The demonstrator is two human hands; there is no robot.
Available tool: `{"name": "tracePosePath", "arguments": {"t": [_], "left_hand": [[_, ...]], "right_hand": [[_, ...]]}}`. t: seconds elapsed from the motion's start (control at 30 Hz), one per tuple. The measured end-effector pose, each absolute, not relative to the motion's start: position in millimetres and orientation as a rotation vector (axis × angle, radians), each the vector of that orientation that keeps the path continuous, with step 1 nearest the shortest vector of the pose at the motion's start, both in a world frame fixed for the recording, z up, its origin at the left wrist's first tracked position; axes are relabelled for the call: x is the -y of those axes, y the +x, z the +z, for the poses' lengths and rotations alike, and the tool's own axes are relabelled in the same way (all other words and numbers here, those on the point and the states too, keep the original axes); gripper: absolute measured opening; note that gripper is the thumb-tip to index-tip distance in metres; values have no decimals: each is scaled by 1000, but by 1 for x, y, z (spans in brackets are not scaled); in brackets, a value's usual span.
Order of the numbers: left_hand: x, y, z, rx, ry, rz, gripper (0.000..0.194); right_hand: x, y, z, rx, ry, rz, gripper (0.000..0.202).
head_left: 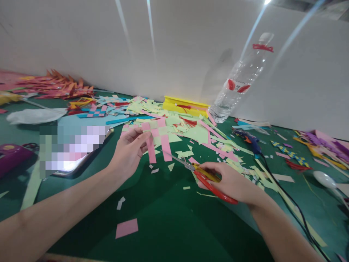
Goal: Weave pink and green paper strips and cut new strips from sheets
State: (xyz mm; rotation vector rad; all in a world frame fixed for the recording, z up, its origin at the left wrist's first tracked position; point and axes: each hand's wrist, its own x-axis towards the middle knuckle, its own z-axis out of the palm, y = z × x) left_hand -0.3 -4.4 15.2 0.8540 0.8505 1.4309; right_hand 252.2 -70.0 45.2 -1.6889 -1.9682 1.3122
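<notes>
Between the thumb and fingers of my left hand (133, 149) is a small woven paper piece (158, 129) in pink and pale green, with pink strips hanging from its lower edge. My right hand (229, 180) grips a pair of scissors (212, 182) with red and yellow handles. The blades point left, and their tips are at the right-hand hanging strip; I cannot tell whether they touch it. Small paper scraps (155, 170) lie on the green table (163, 218) below, and a pink paper rectangle (127, 228) rests closer to me.
A plastic bottle (240, 83) leans against the white wall (163, 47). Paper strips and offcuts (191, 131) spread across the table's back. On the left lie a phone (79, 156) and a purple tool (16, 156). A glue gun (252, 143) with a black cord and a white spoon (324, 180) are at right.
</notes>
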Motion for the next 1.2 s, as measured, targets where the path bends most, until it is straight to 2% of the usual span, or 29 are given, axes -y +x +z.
{"name": "tracePosePath", "arguments": {"t": [0.2, 0.4, 0.67, 0.8, 0.97, 1.2], "left_hand": [[3, 0, 15, -883, 847, 1442, 19], [-2, -4, 11, -947, 933, 1433, 18], [-5, -5, 10, -1019, 957, 1427, 20], [-5, -5, 11, -1024, 929, 1417, 21], [-5, -5, 13, -973, 854, 1436, 20], [-5, -4, 17, -866, 668, 1464, 14]], "right_hand": [[71, 255, 44, 2006, -1691, 1289, 26], [71, 253, 45, 2154, -1826, 1079, 26], [72, 251, 45, 2119, -1811, 1111, 28], [73, 252, 43, 2059, -1823, 1164, 33], [73, 252, 43, 2026, -1805, 1175, 52], [69, 259, 47, 1963, -1870, 1160, 54]]}}
